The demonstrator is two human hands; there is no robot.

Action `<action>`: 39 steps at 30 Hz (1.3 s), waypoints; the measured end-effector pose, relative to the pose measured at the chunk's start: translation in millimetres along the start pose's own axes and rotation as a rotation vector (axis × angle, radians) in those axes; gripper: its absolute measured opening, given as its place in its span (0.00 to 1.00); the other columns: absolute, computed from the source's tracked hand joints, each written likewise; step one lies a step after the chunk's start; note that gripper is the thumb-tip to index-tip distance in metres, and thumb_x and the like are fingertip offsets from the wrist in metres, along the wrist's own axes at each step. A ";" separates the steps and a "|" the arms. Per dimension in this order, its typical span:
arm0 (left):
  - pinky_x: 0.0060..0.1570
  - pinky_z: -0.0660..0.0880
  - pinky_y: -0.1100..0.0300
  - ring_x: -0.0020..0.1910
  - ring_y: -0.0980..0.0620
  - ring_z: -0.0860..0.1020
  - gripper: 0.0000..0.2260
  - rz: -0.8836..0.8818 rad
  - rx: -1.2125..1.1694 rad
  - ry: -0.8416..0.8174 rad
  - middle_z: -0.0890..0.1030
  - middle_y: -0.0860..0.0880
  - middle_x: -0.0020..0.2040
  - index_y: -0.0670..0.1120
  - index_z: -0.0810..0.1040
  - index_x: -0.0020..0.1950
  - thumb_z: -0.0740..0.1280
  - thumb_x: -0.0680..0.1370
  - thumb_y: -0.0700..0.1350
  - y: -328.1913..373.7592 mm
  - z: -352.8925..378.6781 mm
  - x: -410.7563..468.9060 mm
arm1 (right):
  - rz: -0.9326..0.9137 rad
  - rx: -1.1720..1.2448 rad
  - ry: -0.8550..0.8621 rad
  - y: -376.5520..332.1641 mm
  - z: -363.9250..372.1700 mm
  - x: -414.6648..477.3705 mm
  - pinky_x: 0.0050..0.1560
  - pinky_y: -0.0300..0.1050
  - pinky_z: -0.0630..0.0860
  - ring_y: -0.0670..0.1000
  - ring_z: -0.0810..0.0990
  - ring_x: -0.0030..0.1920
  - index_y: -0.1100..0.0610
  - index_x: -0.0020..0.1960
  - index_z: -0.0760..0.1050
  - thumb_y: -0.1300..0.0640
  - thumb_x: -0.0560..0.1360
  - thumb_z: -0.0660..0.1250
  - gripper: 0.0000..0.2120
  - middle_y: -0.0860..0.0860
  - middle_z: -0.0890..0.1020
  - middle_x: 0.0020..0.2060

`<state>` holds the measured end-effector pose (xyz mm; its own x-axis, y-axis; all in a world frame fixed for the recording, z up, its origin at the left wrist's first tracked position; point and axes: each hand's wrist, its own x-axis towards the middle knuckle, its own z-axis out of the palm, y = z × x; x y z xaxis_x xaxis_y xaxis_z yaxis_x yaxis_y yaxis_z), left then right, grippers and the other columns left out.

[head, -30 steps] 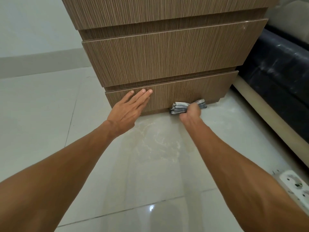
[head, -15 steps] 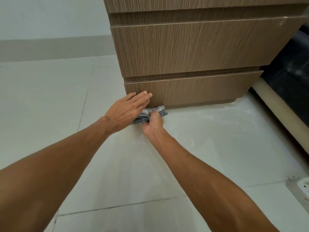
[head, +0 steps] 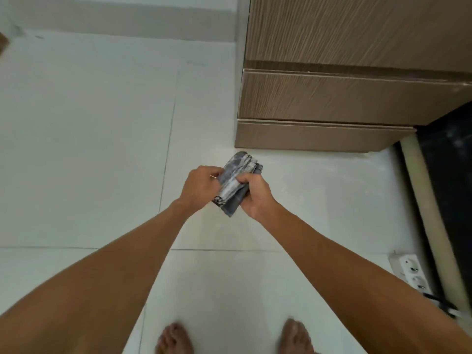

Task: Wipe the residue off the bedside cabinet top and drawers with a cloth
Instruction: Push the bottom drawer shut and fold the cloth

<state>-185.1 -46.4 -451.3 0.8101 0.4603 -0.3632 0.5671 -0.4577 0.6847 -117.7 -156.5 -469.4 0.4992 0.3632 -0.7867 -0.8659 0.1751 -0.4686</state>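
Cloth: I have the cloth (head: 236,183) bunched between both hands, above the floor (head: 84,149) and just in front of the cabinet's lower left corner, touching neither.
Left hand: my left hand (head: 201,186) is curled onto the cloth's left edge, fingers pinching into the folds.
Right hand: my right hand (head: 255,194) is wrapped around the cloth's right side, thumb over the top, closed on it.
Handling: I judge the cloth soft, light and limp; it looks folded over several times into a thick pad, with pale smears on the grey weave that may be picked-up residue. It will crumple rather than resist, so I would hold it by the folded bulk with a flat palm behind it, not by a loose corner.
Cabinet: the bedside cabinet (head: 357,34) stands upper right, wood-grain, with the middle drawer (head: 332,98) and bottom drawer (head: 314,137) fronts both shut.
Hidden: the cabinet top is out of frame, so I cannot say whether it is clean; the right side is cut off too.
Hard to make out: whitish haze on the floor near the base could be dust or glare. A power strip (head: 411,273) lies at the right edge, partly cropped.
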 end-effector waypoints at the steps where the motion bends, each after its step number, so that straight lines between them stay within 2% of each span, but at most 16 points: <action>1: 0.51 0.79 0.48 0.48 0.42 0.81 0.14 -0.058 -0.090 -0.046 0.85 0.42 0.49 0.43 0.84 0.53 0.60 0.76 0.37 8.8 -10.9 -13.9 | 0.009 -0.009 0.017 -3.8 7.3 -21.5 0.58 0.56 0.76 0.57 0.79 0.43 0.63 0.47 0.76 0.74 0.74 0.55 0.13 0.58 0.80 0.42; 3: 0.46 0.77 0.53 0.44 0.45 0.81 0.12 -0.198 -0.215 -0.142 0.85 0.47 0.44 0.47 0.84 0.48 0.60 0.75 0.43 30.4 -33.5 -42.5 | 0.036 0.004 0.027 -13.2 22.8 -69.0 0.57 0.54 0.76 0.57 0.78 0.44 0.64 0.48 0.75 0.74 0.72 0.52 0.15 0.57 0.79 0.43; 5: 0.45 0.73 0.56 0.43 0.46 0.79 0.13 -0.346 -0.347 -0.200 0.83 0.47 0.43 0.48 0.81 0.45 0.59 0.76 0.52 54.3 -58.4 -70.8 | 0.082 0.056 0.001 -27.3 39.4 -116.9 0.58 0.54 0.76 0.58 0.78 0.46 0.65 0.52 0.75 0.70 0.71 0.51 0.16 0.58 0.79 0.46; 7: 0.50 0.74 0.54 0.47 0.46 0.80 0.23 -0.469 -0.508 -0.234 0.83 0.45 0.48 0.49 0.81 0.48 0.55 0.78 0.64 81.5 -89.8 -96.6 | 0.127 0.074 -0.027 -44.5 58.9 -163.4 0.59 0.56 0.75 0.59 0.77 0.48 0.65 0.58 0.76 0.64 0.72 0.50 0.21 0.60 0.79 0.49; 9: 0.53 0.78 0.51 0.50 0.45 0.82 0.33 -0.461 -0.674 -0.305 0.84 0.44 0.52 0.53 0.82 0.52 0.52 0.70 0.76 111.5 -125.3 -121.7 | 0.160 0.083 -0.039 -61.4 81.2 -209.6 0.60 0.56 0.75 0.60 0.77 0.51 0.65 0.65 0.75 0.62 0.73 0.49 0.25 0.61 0.80 0.53; 12: 0.52 0.79 0.47 0.52 0.43 0.83 0.41 -0.481 -0.761 -0.390 0.84 0.45 0.54 0.54 0.82 0.56 0.55 0.60 0.82 164.0 -185.9 -154.3 | 0.143 0.029 -0.054 -89.7 117.1 -277.0 0.66 0.56 0.73 0.59 0.78 0.55 0.65 0.67 0.74 0.68 0.70 0.49 0.28 0.60 0.81 0.57; 15: 0.55 0.78 0.48 0.52 0.45 0.83 0.43 -0.496 -0.671 -0.396 0.84 0.45 0.52 0.50 0.83 0.55 0.61 0.57 0.81 210.4 -236.4 -175.0 | 0.100 -0.080 -0.057 -121.8 143.5 -329.2 0.61 0.53 0.76 0.59 0.80 0.57 0.63 0.62 0.78 0.75 0.68 0.50 0.29 0.58 0.82 0.58; 17: 0.56 0.78 0.49 0.51 0.46 0.83 0.41 -0.492 -0.645 -0.393 0.85 0.45 0.51 0.48 0.82 0.56 0.64 0.59 0.79 237.2 -259.8 -181.8 | 0.064 -0.162 -0.058 -144.5 155.6 -354.3 0.59 0.51 0.78 0.57 0.81 0.58 0.61 0.60 0.80 0.76 0.68 0.53 0.28 0.57 0.83 0.58; 20: 0.57 0.77 0.49 0.51 0.47 0.83 0.24 -0.468 -0.651 -0.375 0.84 0.46 0.53 0.48 0.80 0.57 0.70 0.70 0.64 271.4 -279.7 -178.7 | -0.002 -0.265 -0.047 -177.9 164.9 -377.8 0.57 0.49 0.79 0.54 0.81 0.58 0.59 0.61 0.80 0.76 0.70 0.56 0.26 0.52 0.84 0.56; 22: 0.57 0.77 0.47 0.52 0.46 0.82 0.14 -0.453 -0.661 -0.356 0.84 0.45 0.54 0.49 0.79 0.57 0.69 0.74 0.52 289.3 -283.4 -167.5 | -0.032 -0.305 -0.020 -201.0 164.6 -378.8 0.53 0.48 0.78 0.53 0.82 0.55 0.58 0.58 0.81 0.76 0.71 0.58 0.24 0.51 0.85 0.55; 24: 0.56 0.78 0.47 0.53 0.45 0.82 0.12 -0.441 -0.706 -0.340 0.83 0.44 0.54 0.47 0.78 0.59 0.67 0.76 0.46 304.9 -282.9 -152.5 | -0.051 -0.348 0.019 -225.6 161.1 -368.3 0.51 0.47 0.77 0.52 0.81 0.52 0.55 0.55 0.81 0.73 0.73 0.61 0.19 0.50 0.85 0.51; 27: 0.56 0.78 0.47 0.53 0.44 0.81 0.12 -0.427 -0.773 -0.314 0.83 0.43 0.54 0.46 0.78 0.60 0.64 0.77 0.43 322.4 -276.4 -126.1 | -0.057 -0.362 0.039 -261.3 153.5 -343.2 0.51 0.48 0.76 0.51 0.81 0.51 0.54 0.57 0.78 0.65 0.76 0.66 0.13 0.49 0.85 0.46; 31: 0.51 0.78 0.49 0.51 0.44 0.81 0.10 -0.429 -0.840 -0.263 0.83 0.42 0.51 0.43 0.79 0.55 0.63 0.77 0.40 338.6 -262.3 -88.0 | 0.013 -0.412 0.006 -305.0 141.9 -307.9 0.53 0.49 0.77 0.52 0.83 0.49 0.55 0.62 0.75 0.63 0.76 0.68 0.16 0.51 0.86 0.46; 36: 0.45 0.76 0.54 0.46 0.46 0.80 0.10 -0.498 -0.937 -0.212 0.82 0.42 0.48 0.41 0.78 0.54 0.63 0.75 0.39 358.0 -252.1 -51.9 | 0.080 -0.504 -0.070 -340.3 135.9 -276.9 0.45 0.44 0.74 0.49 0.79 0.40 0.59 0.58 0.77 0.58 0.77 0.69 0.11 0.51 0.83 0.41; 39: 0.47 0.76 0.53 0.45 0.46 0.80 0.09 -0.532 -0.977 -0.164 0.82 0.43 0.46 0.41 0.78 0.51 0.62 0.74 0.41 363.8 -257.4 -37.3 | 0.119 -0.461 -0.142 -350.2 140.0 -266.1 0.47 0.46 0.77 0.52 0.80 0.44 0.59 0.58 0.77 0.55 0.75 0.71 0.13 0.54 0.83 0.45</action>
<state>-47.3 -34.3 -26.0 0.5505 0.2810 -0.7862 0.5445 0.5930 0.5932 48.2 -186.4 -39.7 0.3603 0.4828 -0.7982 -0.7961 -0.2868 -0.5328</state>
